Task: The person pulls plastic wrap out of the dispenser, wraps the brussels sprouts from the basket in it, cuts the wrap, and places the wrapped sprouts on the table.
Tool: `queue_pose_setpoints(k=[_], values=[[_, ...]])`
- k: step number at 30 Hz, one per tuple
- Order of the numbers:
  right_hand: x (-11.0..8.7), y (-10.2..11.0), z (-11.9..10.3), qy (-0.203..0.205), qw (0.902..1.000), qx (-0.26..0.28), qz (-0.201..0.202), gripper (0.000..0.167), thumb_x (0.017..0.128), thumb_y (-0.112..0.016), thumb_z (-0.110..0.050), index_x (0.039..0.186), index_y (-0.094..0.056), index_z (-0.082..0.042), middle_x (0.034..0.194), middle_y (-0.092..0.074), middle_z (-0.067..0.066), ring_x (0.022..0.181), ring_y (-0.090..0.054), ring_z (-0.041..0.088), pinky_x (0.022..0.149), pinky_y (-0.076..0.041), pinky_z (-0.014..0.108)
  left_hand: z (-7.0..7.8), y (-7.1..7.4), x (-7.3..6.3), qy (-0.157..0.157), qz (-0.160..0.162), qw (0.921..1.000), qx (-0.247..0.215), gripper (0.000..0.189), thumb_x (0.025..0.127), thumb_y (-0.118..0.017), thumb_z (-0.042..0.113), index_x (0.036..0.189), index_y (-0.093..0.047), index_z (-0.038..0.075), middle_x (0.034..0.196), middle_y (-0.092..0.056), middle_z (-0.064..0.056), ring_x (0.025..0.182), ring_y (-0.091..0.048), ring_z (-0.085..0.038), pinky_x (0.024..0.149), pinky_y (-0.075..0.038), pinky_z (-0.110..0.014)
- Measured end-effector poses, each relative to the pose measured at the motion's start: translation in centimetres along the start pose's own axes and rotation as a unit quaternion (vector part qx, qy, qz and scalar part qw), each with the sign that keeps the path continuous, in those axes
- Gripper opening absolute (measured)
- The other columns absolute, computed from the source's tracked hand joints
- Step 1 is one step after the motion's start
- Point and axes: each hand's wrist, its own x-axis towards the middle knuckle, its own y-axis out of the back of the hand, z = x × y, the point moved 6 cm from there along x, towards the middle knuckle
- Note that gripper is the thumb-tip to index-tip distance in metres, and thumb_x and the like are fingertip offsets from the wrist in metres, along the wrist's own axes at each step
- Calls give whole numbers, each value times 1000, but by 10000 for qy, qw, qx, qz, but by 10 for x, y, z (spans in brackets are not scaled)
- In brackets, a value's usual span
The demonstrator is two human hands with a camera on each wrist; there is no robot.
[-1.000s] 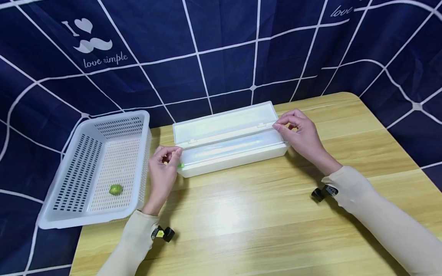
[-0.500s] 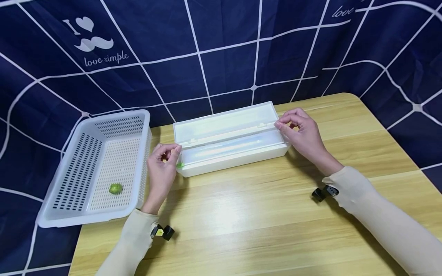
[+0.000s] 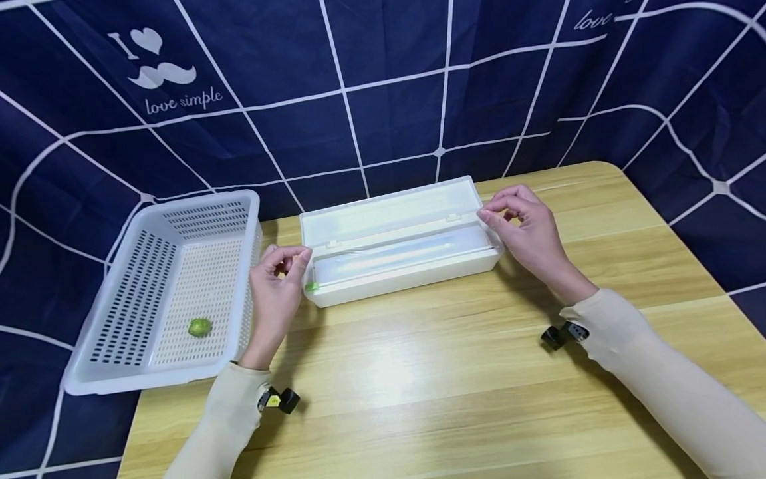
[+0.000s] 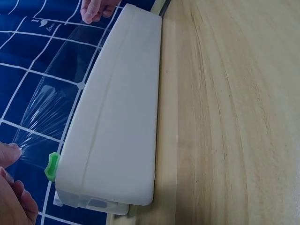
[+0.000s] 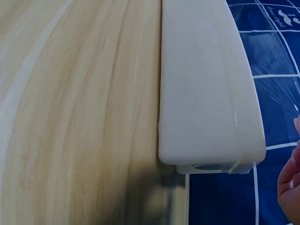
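Note:
A long white cling film dispenser [image 3: 413, 277] lies on the table, its lid [image 3: 389, 211] swung back. A shiny roll shows inside it. At the left corner, my left hand [image 3: 274, 299] pinches the edge of the film between thumb and fingers. My right hand [image 3: 526, 236] pinches the other corner at the right end. In the left wrist view the clear cling film [image 4: 44, 110] stretches taut above the box, creased towards the left fingertips. A green slide cutter [image 4: 52, 166] sits at the box's left end, just below the left hand.
A white perforated plastic basket [image 3: 244, 293] stands left of the dispenser, close to my left hand. One small round green fruit or vegetable [image 3: 200, 327] lies in it. The wooden table [image 3: 419, 386] backs onto a dark blue checked cloth [image 3: 395, 120].
My left hand has shifted slightly left and up, the right hand slightly right. Both keep their pinch on the film; the dispenser and basket have stayed in place.

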Motion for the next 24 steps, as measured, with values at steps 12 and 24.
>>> queue_pose_setpoints(k=[12, 24], values=[[-3, 7, -5, -72, 9998, 169, 79, 8, 98, -84, -7, 103, -84, -1, 100, -77, -10, 88, -60, 15, 76, -44, 24, -7, 3, 4, -144, -25, 9995, -295, 2, 97, -78, -6, 98, -81, -6, 98, -75, -18, 93, -61, -14, 76, -44, -26], [-5, 9, -7, -182, 9986, 506, 11, 12, 99, -83, -5, 109, -84, 1, 98, -81, 4, 80, -67, 12, 67, -49, 18, -2, 4, 4, -89, -75, 9996, -276, 4, 98, -78, -4, 99, -80, -8, 91, -76, -21, 76, -59, -19, 68, -45, -26]])
